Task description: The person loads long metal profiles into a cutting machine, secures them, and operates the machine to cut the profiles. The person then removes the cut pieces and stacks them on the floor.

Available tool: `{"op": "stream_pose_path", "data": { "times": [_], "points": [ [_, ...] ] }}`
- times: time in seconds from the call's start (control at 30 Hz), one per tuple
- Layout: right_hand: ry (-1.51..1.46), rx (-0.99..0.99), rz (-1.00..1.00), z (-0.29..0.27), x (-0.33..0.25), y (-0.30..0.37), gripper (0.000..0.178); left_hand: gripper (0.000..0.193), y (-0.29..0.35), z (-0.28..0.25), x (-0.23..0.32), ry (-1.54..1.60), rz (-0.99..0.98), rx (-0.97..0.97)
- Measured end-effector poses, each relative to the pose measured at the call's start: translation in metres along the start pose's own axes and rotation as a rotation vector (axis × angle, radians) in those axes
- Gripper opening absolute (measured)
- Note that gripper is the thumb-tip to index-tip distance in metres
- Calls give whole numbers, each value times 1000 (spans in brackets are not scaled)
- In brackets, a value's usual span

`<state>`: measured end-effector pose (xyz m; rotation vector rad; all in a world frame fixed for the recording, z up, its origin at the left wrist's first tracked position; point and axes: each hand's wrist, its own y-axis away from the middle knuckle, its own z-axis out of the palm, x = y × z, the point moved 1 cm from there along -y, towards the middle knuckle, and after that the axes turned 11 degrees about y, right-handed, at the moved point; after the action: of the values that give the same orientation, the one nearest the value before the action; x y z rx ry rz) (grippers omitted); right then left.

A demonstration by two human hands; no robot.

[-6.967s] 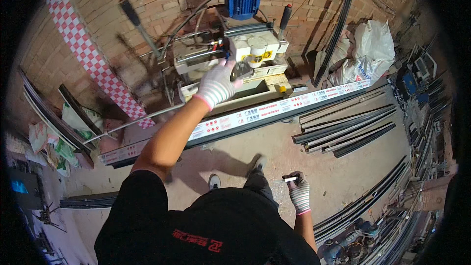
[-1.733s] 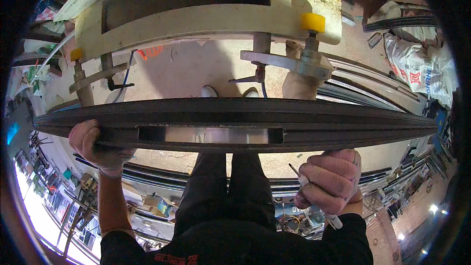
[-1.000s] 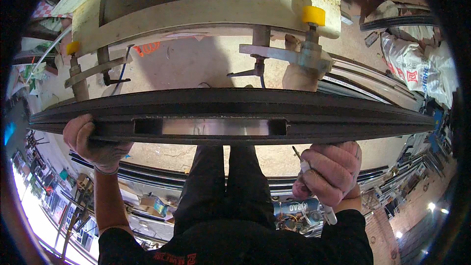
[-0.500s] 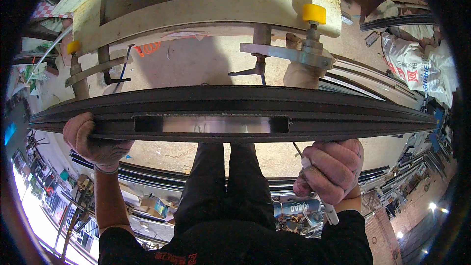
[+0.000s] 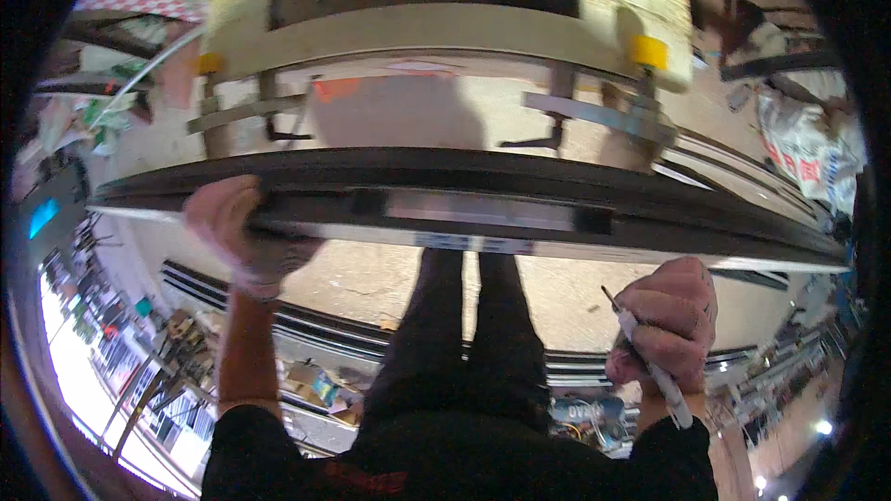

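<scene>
A long dark grooved metal profile lies across the view in front of me, its right end a little lower. A rectangular slot is cut in its middle, and a pale strip shows along its lower edge. My left hand, in a pale pinkish glove, is wrapped round the profile left of the slot; motion blurs it. My right hand, gloved too, is closed around a slim white-handled tool with a thin dark tip. That hand is just below the profile's right part; I cannot tell whether they touch.
Beyond the profile stands a cream-coloured machine frame with two clamp arms and yellow knobs. White sacks lie at the far right. Behind my legs are long dark profiles and a blue cylinder on the floor.
The profile has tilted, its right end lower, and a pale lower edge now shows. My right hand has drawn down from the profile with the tool still held. The whole view has shifted.
</scene>
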<state>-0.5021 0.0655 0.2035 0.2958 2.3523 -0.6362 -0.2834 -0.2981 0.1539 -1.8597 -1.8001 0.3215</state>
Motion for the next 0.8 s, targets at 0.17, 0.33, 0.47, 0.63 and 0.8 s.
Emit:
{"op": "stream_pose_path", "data": {
  "times": [0.17,0.33,0.47,0.63,0.8],
  "points": [
    [-210,-131,-124,50,-20,-34,44,64,-7,1,2,-16,-45,0],
    [-104,-19,-227,90,-28,-60,38,52,-10,-2,2,-5,-27,-2],
    [-47,-30,-246,107,-36,-70,35,46,-9,2,2,-24,-30,30],
    [89,2,-247,114,-40,-81,21,42,-9,-1,-2,52,-72,-22],
    [195,-21,-241,117,-40,-83,28,38,-13,-1,-4,14,-55,-25]
  ]
}}
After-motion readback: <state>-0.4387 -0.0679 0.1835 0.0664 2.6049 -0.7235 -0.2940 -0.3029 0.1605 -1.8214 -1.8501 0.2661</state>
